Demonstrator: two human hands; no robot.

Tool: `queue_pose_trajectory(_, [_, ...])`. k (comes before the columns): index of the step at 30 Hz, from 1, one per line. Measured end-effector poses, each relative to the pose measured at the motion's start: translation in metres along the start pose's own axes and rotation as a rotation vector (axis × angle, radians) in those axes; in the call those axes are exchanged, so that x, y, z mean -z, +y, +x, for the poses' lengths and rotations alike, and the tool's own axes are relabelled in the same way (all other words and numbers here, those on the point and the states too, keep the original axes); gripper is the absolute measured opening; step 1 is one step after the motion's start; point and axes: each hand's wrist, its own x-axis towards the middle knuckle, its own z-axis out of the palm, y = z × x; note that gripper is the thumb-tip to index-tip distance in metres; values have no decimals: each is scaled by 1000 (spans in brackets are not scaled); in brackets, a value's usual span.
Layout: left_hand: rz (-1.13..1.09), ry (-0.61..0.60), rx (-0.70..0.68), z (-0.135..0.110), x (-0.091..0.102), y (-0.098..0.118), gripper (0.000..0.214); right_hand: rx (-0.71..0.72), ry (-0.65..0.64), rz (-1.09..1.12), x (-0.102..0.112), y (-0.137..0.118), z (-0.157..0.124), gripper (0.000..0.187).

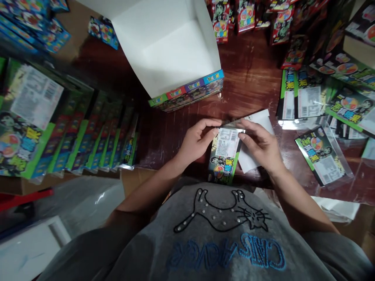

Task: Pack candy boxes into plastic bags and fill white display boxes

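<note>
A green and black printed packet (224, 156) with a white barcode label lies on the dark wooden table (252, 82) right in front of me. My left hand (195, 142) pinches its upper left edge, fingers curled. My right hand (260, 144) presses fingertips on the packet's upper right corner and lies over a white sheet of paper (263, 119) beneath it. Both hands grip the same packet.
A white open box (166, 43) on a colourful base stands behind my hands. A row of overlapped green packets (88, 136) fills the left. More packets in clear sleeves (322, 154) spread on the right, and red-green boxes (246, 15) line the back.
</note>
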Motion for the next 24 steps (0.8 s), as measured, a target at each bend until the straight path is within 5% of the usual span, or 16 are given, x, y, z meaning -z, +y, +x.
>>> queue_pose_trajectory(2, [-18, 29, 27, 1, 0, 8, 24, -36, -16, 36, 1, -8, 2, 42])
queue_pose_trajectory(6, [11, -38, 84, 8, 2, 28, 19, -182, -71, 56, 8, -30, 16, 10])
queue_pose_trajectory(11, [81, -67, 130, 22, 4, 45, 11, -432, -109, 197, 12, -39, 39, 34])
queue_pose_trajectory(15, [109, -113, 141, 28, 6, 48, 15, -490, -126, 190, 18, -36, 41, 38])
queue_pose_trajectory(18, [53, -186, 133, 28, 5, 39, 22, -377, -202, 83, 32, -36, 34, 31])
queue_pose_trajectory(24, [-20, -249, 28, 36, -16, 4, 17, 127, -427, -332, 70, -25, 60, 23])
